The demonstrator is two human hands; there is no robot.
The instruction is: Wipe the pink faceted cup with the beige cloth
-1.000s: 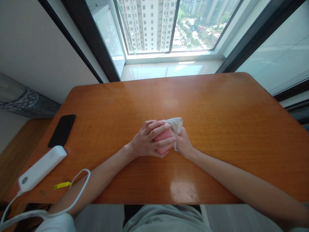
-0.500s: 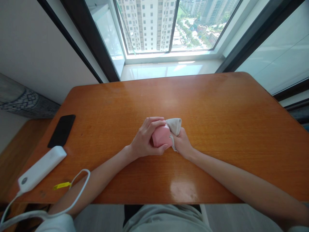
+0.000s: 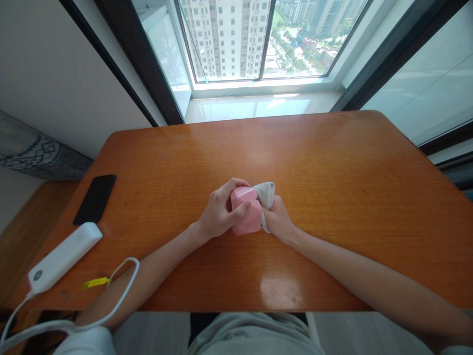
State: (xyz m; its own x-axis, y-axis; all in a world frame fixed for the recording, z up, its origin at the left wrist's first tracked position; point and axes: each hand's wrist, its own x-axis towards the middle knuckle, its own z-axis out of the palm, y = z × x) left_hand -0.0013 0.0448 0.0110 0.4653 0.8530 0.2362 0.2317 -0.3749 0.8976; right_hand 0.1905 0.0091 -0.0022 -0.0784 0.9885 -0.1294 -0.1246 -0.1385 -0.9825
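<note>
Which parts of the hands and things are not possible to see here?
Head view:
- pink block: left side hidden by left hand.
- cloth: lower part hidden by block and right hand.
- white cable: cut off by the bottom left edge.

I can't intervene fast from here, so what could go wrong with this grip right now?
The small pink block-shaped object is held above the glossy wooden table only by the left hand, so it could slip and drop. The grey-white cloth bunched in the right hand hides that side, so contact there may go unseen.
</note>
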